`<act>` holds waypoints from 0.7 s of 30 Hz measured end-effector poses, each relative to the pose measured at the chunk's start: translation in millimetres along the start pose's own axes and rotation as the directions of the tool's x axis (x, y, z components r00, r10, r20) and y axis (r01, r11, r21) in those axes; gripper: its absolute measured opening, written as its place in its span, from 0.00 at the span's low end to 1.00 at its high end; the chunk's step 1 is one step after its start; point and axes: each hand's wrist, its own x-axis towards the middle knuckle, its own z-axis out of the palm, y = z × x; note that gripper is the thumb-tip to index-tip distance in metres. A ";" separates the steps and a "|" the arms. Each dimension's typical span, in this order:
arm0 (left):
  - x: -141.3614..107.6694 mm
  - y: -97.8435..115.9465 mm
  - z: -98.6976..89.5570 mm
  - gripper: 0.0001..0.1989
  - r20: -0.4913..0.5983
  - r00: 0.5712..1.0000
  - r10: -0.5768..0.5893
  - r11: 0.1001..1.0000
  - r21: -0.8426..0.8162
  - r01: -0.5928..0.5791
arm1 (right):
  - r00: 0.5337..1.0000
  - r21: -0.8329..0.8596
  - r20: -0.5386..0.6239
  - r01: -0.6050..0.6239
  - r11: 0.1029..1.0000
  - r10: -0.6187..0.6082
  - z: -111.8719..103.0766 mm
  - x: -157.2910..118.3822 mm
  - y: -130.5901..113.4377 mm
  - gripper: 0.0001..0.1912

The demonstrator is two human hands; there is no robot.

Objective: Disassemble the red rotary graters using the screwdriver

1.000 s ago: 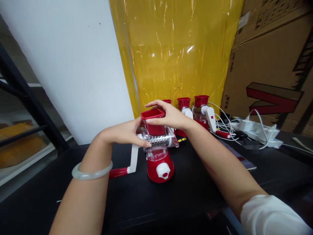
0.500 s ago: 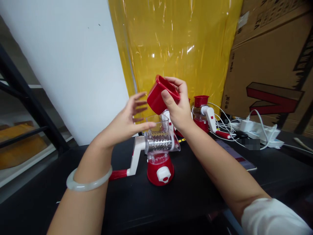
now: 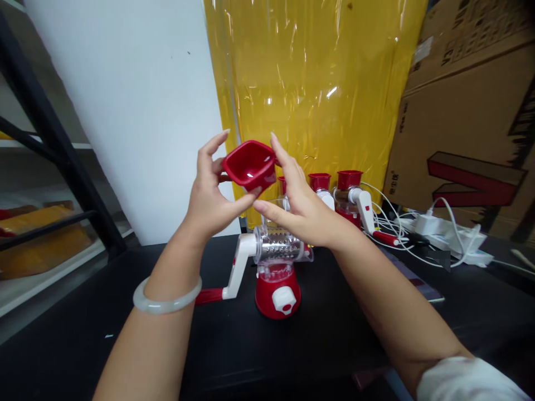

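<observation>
The red cup (image 3: 253,167), previously in the right hand (image 3: 303,206), is now held by the left hand (image 3: 211,203), above the drum grater (image 3: 278,250), whose hopper stands uncovered. Right fingers spread beside the cup; whether they grip cannot be told.

Close head-worn view, facing forward and down

Fairly bright w/ glare streaks on yellow sheet (image 3: 309,111), btm dim (edges stretched, wide-angle style).

The cardboard box (image 3: 455,120) bears a sideways red V (image 3: 468,171), smaller print (image 3: 448,54) unclear.
</observation>
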 end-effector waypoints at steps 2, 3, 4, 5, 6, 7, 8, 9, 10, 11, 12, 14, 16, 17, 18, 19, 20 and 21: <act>6.7 -24.8 -8.0 0.47 -0.052 0.997 -0.048 0.999 -0.022 0.047 | 0.999 0.004 0.018 -0.028 1.000 0.028 -4.7 -0.2 8.3 0.43; 9.2 -41.3 -12.6 0.45 -0.062 0.995 -0.082 0.996 -0.037 0.080 | 0.998 0.009 0.032 -0.053 0.999 0.053 -7.0 -0.5 14.4 0.43; 10.7 -60.0 -17.1 0.44 -0.062 0.989 -0.131 0.990 -0.052 0.128 | 0.994 0.015 0.064 -0.086 0.996 0.085 -9.1 -0.8 20.9 0.43; 10.9 -80.1 -21.1 0.44 -0.051 0.978 -0.200 0.978 -0.064 0.197 | 0.986 0.020 0.113 -0.123 0.992 0.119 -10.9 -1.2 27.4 0.42; 9.7 -100.7 -24.4 0.43 -0.033 0.958 -0.285 0.957 -0.073 0.282 | 0.972 0.023 0.177 -0.163 0.986 0.156 -12.5 -1.4 33.0 0.42; 7.3 -120.5 -26.8 0.43 -0.017 0.926 -0.376 0.924 -0.075 0.374 | 0.950 0.022 0.245 -0.206 0.978 0.194 -13.8 -1.2 37.5 0.42; 3.7 -138.8 -27.9 0.42 0.009 0.889 -0.458 0.886 -0.071 0.458 | 0.923 0.015 0.307 -0.249 0.968 0.232 -14.9 -0.8 40.4 0.41; -0.7 -154.6 -27.7 0.39 0.062 0.858 -0.509 0.855 -0.073 0.513 | 0.895 0.003 0.357 -0.288 0.958 0.268 -15.9 0.1 41.8 0.40; -5.6 -167.8 -26.2 0.34 0.153 0.836 -0.527 0.837 -0.076 0.542 | 0.871 -0.014 0.391 -0.318 0.948 0.298 -17.1 1.3 41.9 0.40; -10.9 -178.1 -23.3 0.30 0.249 0.803 -0.542 0.817 -0.065 0.572 | 0.853 -0.032 0.412 -0.337 0.941 0.319 -18.7 2.6 40.9 0.38; -16.4 -185.9 -19.2 0.28 0.283 0.779 -0.559 0.803 -0.047 0.594 | 0.844 -0.048 0.423 -0.343 0.938 0.330 -20.9 3.9 39.4 0.36; -27.9 -196.0 -7.5 0.29 0.266 0.742 -0.615 0.769 -0.005 0.639 | 0.843 -0.075 0.427 -0.327 0.942 0.327 -27.4 5.6 36.7 0.31; -39.9 -202.5 7.1 0.30 0.287 0.706 -0.648 0.742 0.027 0.670 | 0.848 -0.100 0.418 -0.313 0.945 0.325 -35.9 5.7 36.7 0.28; -45.8 -205.6 14.8 0.31 0.313 0.690 -0.653 0.735 0.038 0.677 | 0.847 -0.117 0.413 -0.316 0.942 0.336 -40.3 5.3 37.9 0.27; -51.3 -209.0 22.4 0.31 0.336 0.672 -0.660 0.724 0.046 0.689 | 0.842 -0.133 0.411 -0.324 0.937 0.350 -44.4 4.7 39.8 0.27; -56.0 -212.7 29.6 0.32 0.369 0.651 -0.664 0.714 0.052 0.699 | 0.836 -0.142 0.412 -0.333 0.932 0.362 -48.0 4.0 42.1 0.27; -59.7 -217.0 36.2 0.33 0.396 0.627 -0.671 0.701 0.063 0.710 | 0.832 -0.147 0.415 -0.339 0.929 0.369 -50.9 3.3 44.4 0.28; -62.0 -221.5 42.0 0.34 0.399 0.608 -0.686 0.688 0.086 0.720 | 0.829 -0.146 0.420 -0.340 0.929 0.369 -52.9 2.8 46.5 0.28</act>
